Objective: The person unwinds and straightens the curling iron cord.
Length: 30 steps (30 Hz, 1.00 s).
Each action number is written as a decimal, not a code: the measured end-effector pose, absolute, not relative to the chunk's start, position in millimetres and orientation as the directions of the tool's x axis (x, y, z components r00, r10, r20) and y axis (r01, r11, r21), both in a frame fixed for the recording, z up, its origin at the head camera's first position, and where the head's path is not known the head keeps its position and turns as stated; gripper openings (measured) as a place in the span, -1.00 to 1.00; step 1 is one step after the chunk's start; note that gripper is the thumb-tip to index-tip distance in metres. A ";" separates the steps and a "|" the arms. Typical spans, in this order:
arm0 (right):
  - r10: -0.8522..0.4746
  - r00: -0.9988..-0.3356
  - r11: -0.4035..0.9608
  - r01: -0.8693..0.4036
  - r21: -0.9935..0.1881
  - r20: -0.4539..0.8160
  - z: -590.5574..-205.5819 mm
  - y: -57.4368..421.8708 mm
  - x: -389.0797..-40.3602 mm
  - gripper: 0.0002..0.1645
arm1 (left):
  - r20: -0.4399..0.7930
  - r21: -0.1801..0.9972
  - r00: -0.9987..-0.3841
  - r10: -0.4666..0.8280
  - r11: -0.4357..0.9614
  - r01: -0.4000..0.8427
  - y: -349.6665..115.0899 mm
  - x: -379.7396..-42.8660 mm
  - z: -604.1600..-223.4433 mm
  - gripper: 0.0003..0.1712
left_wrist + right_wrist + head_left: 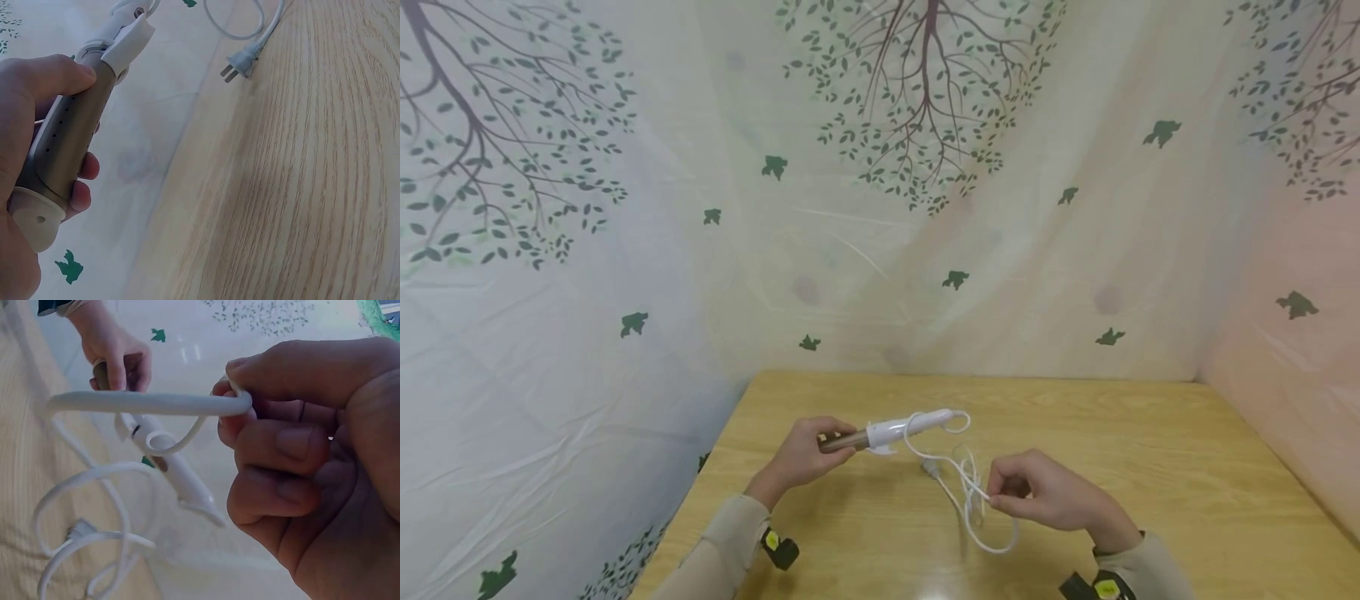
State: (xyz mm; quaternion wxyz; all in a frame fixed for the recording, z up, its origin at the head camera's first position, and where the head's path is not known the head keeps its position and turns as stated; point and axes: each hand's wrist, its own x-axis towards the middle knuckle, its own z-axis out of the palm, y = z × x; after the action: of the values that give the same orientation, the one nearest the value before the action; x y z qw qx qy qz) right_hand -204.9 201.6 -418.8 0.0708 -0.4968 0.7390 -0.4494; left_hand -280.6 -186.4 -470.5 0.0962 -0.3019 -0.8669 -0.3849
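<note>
A curling iron (898,429) with a white handle and a gold-brown barrel (74,128) is held above the table. My left hand (808,450) grips it by the barrel, thumb along the top and fingers curled beneath. Its white cord (144,403) runs from the handle end in loose loops. Between thumb and forefinger my right hand (1048,492) pinches part of that cord, the other fingers curled in. A two-pin plug (242,60) hangs from the cord between the hands; whether it touches the wood I cannot tell.
A wood-grain table (1150,442) lies beneath both hands. Pale curtains (880,275) printed with trees and green leaf shapes stand behind it and along both sides. A dark wrist strap with a small camera (780,548) sits on the left sleeve, and another (1101,586) on the right.
</note>
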 end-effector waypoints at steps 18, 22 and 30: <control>-0.561 -0.491 -0.050 -0.783 -0.619 0.667 -397.6 197.3 -215.1 -0.59 | 0.373 0.607 -0.780 0.502 0.504 0.615 -185.8 -276.6 -480.1 -0.77; -0.400 -0.597 0.115 -0.786 -0.608 0.696 -394.3 196.6 -221.8 -0.67 | 0.348 0.614 -0.782 0.518 0.504 0.607 -185.4 -275.2 -479.3 -0.76; -0.098 -0.761 0.234 -0.643 -0.729 0.641 -390.8 196.9 -242.6 -0.96 | 0.361 0.608 -0.756 0.546 0.477 0.635 -186.2 -275.1 -475.8 -0.76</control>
State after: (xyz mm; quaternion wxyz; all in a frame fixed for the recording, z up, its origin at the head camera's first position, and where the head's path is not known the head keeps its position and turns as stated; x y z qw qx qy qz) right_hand -242.6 196.9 -390.8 -0.2406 -0.2478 0.7476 -0.5673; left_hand -275.1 -186.2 -475.8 0.0586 -0.3445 -0.8573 -0.3780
